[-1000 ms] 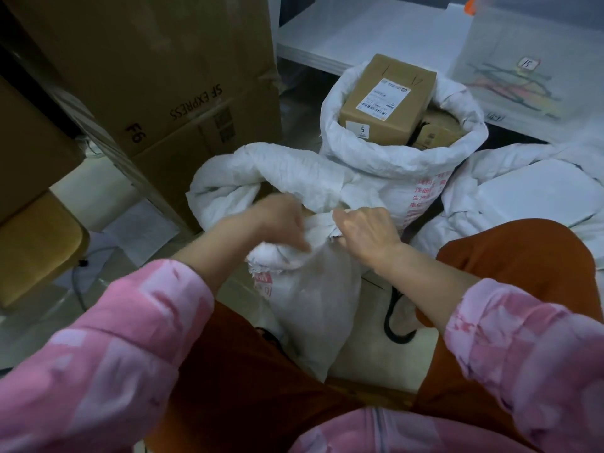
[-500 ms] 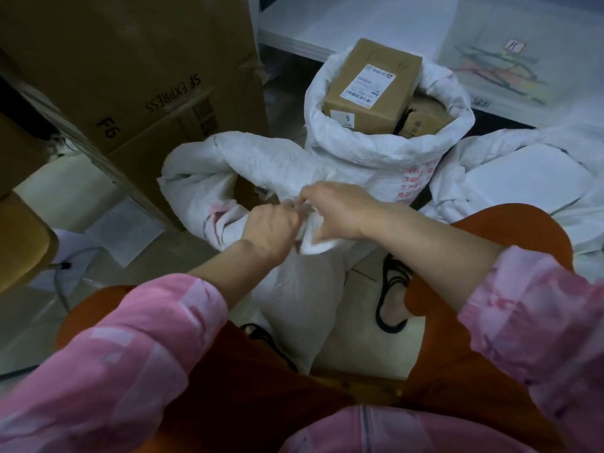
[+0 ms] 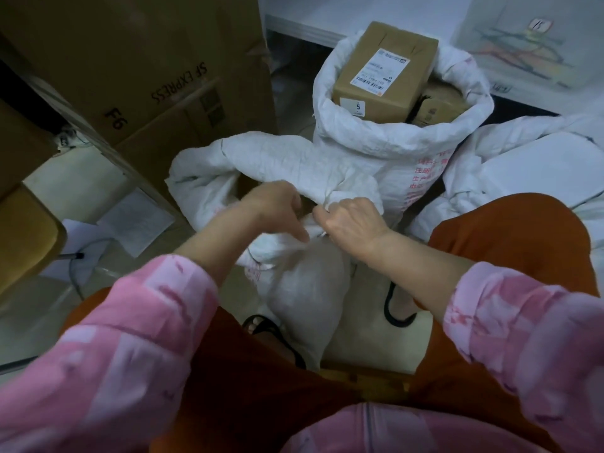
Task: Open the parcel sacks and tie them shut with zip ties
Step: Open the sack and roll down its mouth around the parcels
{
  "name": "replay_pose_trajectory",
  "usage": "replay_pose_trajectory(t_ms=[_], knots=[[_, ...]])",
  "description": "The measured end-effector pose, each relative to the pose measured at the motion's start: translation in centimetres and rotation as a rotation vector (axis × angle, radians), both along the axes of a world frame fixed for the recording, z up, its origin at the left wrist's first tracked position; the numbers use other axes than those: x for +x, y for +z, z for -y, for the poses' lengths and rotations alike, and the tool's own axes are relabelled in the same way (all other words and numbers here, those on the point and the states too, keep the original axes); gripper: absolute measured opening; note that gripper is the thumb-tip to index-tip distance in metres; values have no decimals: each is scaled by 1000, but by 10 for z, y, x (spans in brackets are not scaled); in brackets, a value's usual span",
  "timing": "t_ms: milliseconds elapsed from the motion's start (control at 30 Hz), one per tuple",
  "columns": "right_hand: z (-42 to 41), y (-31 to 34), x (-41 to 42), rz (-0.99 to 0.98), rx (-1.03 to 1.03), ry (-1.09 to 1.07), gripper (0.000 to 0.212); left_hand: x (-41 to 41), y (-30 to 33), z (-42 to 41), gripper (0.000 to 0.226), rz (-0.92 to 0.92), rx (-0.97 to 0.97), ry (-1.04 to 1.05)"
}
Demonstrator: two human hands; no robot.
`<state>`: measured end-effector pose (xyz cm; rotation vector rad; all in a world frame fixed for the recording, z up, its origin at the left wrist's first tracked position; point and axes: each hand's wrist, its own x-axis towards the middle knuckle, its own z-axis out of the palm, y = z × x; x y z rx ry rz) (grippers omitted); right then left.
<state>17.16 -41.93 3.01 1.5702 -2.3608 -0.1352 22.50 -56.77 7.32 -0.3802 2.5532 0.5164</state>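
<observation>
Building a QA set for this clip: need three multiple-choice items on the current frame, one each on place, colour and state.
1. Where is the brown cardboard parcel with the "5" sticker?
A. On the floor
B. In the open white woven sack
C. On the person's lap

2. What colour are the person's sleeves?
A. Pink
B. Green
C. Black

3. What is the right hand doing?
A. Hanging idle
B. Pressing flat on a box
C. Gripping the near crumpled white sack

Key: B, the parcel stands in the sack's rolled mouth; A, both sleeves are pink; C, its fingers curl into the sack fabric.

Pink patterned sleeves (image 3: 137,325), rust-orange trousers (image 3: 510,243), black sandals (image 3: 271,335).
</observation>
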Motion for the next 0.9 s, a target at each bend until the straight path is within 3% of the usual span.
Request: replay_pose_trajectory(t_ms=[100, 167, 267, 333, 400, 467, 533, 600, 667, 800, 900], knots=[[-2, -4, 6, 6, -161, 18, 12, -6, -1, 7, 39, 161, 155, 48], [-2, -3, 8, 147, -143, -16, 21, -4, -9, 4, 34, 177, 135, 69], [-5, 2, -1, 675, -33, -265, 19, 0, -24, -11, 17, -37, -123, 52], [-8, 13, -8, 1026, -206, -491, 29, 8, -30, -22, 7, -200, -331, 29], [-8, 15, -15, 961, -351, -652, 46, 14, -41, -29, 13, -329, -416, 16], [-8, 14, -13, 865, -220, -743, 51, 21, -52, -33, 14, -418, -438, 1], [-4, 2, -11, 957, -195, -797, 34, 26, -64, -36, 17, -484, -435, 6], [2, -10, -12, 1099, -274, -856, 34, 33, -70, -39, 14, -543, -412, 31], [5, -16, -16, 1209, -363, -929, 21, 40, -72, -42, 21, -555, -415, 40], [7, -11, -7, 1525, -430, -950, 52, 47, -76, -43, 30, -604, -426, 66], [11, -15, 0, 1403, -354, -947, 50, 47, -74, -46, 31, -624, -394, 45]])
